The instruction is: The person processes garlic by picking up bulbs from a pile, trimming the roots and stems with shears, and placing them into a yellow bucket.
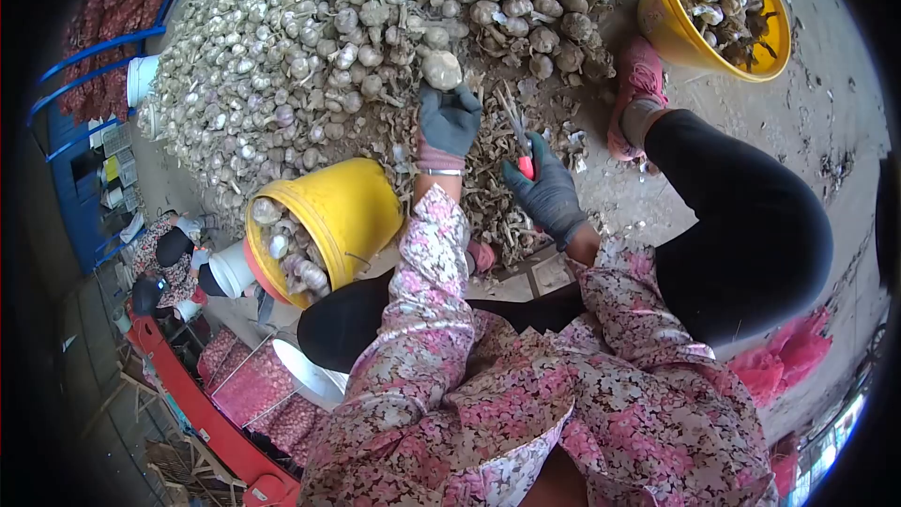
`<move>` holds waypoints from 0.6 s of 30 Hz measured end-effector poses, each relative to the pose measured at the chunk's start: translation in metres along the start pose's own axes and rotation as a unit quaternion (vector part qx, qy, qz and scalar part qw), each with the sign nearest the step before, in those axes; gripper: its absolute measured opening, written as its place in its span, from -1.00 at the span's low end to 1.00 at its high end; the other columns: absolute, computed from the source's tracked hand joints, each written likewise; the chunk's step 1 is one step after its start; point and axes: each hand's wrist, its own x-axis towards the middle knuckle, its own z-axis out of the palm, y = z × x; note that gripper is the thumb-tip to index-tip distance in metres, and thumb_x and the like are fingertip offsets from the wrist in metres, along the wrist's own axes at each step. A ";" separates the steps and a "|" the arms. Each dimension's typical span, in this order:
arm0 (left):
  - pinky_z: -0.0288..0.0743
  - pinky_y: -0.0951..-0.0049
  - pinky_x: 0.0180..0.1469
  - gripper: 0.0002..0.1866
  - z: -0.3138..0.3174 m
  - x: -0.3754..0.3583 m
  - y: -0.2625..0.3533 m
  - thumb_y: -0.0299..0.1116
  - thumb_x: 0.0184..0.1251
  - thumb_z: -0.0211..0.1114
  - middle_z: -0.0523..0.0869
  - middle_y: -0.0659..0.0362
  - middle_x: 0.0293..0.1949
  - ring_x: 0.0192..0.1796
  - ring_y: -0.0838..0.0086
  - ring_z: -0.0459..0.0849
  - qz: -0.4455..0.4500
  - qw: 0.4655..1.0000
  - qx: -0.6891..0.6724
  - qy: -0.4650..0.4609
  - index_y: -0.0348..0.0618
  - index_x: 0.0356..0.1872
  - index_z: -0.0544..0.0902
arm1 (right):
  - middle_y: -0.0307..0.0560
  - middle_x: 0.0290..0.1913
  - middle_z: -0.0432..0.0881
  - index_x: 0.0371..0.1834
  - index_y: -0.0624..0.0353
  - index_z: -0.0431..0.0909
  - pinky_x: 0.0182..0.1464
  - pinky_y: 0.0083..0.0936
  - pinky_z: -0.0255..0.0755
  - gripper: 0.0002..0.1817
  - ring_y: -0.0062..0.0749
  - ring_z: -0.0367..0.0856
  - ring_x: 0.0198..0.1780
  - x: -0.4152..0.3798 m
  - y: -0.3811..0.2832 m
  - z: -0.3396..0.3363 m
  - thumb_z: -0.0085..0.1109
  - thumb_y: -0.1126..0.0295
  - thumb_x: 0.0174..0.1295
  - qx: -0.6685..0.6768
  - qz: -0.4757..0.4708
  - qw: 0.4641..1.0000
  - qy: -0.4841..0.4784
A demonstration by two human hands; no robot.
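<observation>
My left hand point(450, 122), in a grey-green glove, is closed on a pale garlic bulb point(441, 69) at the near edge of the garlic heap point(310, 47). My gloved right hand point(546, 192) grips a pair of snips point(515, 122) with a red handle; their blades point up toward the heap, apart from the bulb. Dry stalks and skin scraps point(507, 202) lie on the ground below both hands. Left of my left forearm, a yellow bucket point(352, 216) with garlic bulbs inside leans on its side. How the fingers wrap the snips is partly hidden.
Another yellow bucket point(654, 14) holding darker bulbs and stalks stands at the upper right, beside my pink shoe point(641, 75). A person point(169, 258) works at far left near a white bucket point(231, 269). Red mesh sacks point(249, 380) and a red beam point(178, 385) are at lower left.
</observation>
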 end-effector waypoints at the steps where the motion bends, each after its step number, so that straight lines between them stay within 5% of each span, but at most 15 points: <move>1: 0.54 0.39 -0.21 -0.70 -0.009 -0.016 -0.007 -0.11 0.28 0.23 0.65 0.22 -0.22 -0.25 0.44 0.61 -0.015 0.999 0.008 -0.037 -0.04 -0.08 0.57 | 0.22 -0.23 0.58 0.15 0.26 0.31 -0.11 -0.18 0.44 -0.37 0.09 0.59 -0.18 -0.004 -0.004 -0.002 0.24 0.10 0.11 0.001 0.000 1.000 0.001; 4: 0.52 0.43 -0.08 -0.56 0.017 -0.073 -0.031 0.01 0.29 0.20 0.63 0.26 -0.08 -0.10 0.45 0.59 0.065 0.996 0.022 0.053 -0.03 0.05 0.50 | 0.24 -0.15 0.56 0.28 0.27 0.22 -0.03 -0.17 0.43 -0.24 0.11 0.55 -0.07 -0.018 -0.014 -0.011 0.27 0.14 0.05 -0.075 -0.042 0.996 -0.028; 8: 0.40 0.23 0.16 -0.44 0.028 -0.118 -0.045 0.08 0.39 0.03 0.59 0.07 0.04 0.04 0.25 0.57 0.106 0.987 0.118 -0.003 -0.14 0.21 0.40 | 0.30 -0.07 0.53 0.26 0.37 0.21 0.03 -0.17 0.40 -0.21 0.14 0.53 -0.03 -0.041 -0.004 -0.006 0.27 0.10 0.06 -0.100 -0.141 0.984 -0.030; 13: 0.40 0.27 0.17 -0.46 0.044 -0.161 -0.041 0.06 0.45 -0.06 0.57 0.06 0.05 0.08 0.28 0.56 0.104 0.974 0.195 0.059 -0.17 0.21 0.38 | 0.31 -0.07 0.53 0.18 0.34 0.29 0.03 -0.16 0.40 -0.27 0.17 0.52 -0.01 -0.068 -0.007 -0.006 0.26 0.05 0.08 -0.069 -0.151 0.984 -0.064; 18: 0.45 0.33 0.07 -0.50 0.031 -0.181 -0.045 0.03 0.40 0.06 0.58 0.16 -0.03 0.01 0.36 0.57 0.142 0.967 0.206 0.047 -0.16 0.13 0.45 | 0.28 -0.15 0.58 0.14 0.25 0.33 -0.05 -0.19 0.45 -0.46 0.15 0.58 -0.10 -0.083 -0.003 0.003 0.19 0.20 0.16 -0.090 -0.136 0.982 -0.095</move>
